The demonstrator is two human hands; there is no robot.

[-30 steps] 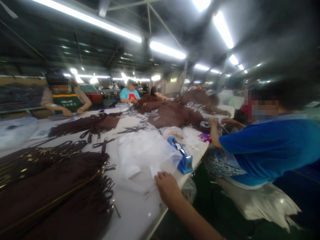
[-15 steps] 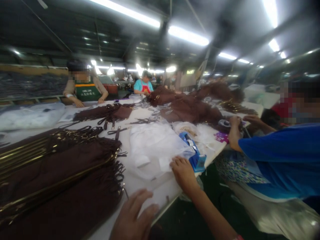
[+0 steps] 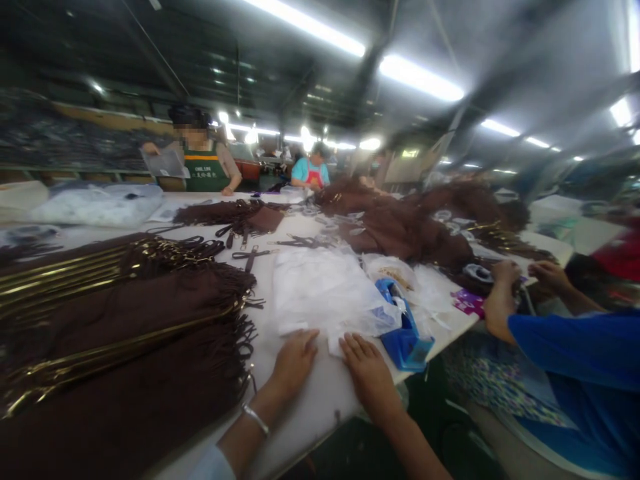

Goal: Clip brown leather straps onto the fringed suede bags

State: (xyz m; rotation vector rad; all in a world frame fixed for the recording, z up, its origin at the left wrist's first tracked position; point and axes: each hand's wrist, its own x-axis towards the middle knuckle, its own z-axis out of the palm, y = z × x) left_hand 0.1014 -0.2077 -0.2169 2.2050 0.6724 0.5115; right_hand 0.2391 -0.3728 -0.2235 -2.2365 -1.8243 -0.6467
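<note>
A stack of white, see-through plastic bags (image 3: 320, 287) lies flat on the table in front of me. My left hand (image 3: 295, 360), with a silvery bangle at its wrist, rests at the stack's near edge, fingers stretched forward. Flat beside it lies my right hand (image 3: 367, 367), its fingertips touching the near right corner of the bags, where a small white piece (image 3: 337, 345) shows. Neither hand visibly grips anything. Just right of my right hand stands a blue tape dispenser (image 3: 407, 333).
Dark brown fringed bags with gold chains (image 3: 125, 320) are piled at left. Loose straps (image 3: 250, 253) lie beyond. A brown heap (image 3: 400, 227) covers the far right. A co-worker in a blue shirt (image 3: 575, 347) sits close at right; another in a green apron (image 3: 205, 173) stands opposite.
My left hand has moved forward from the near table edge to the plastic bags. My right hand stays by their corner. The co-worker opposite has raised a clear sheet. The view has shifted left.
</note>
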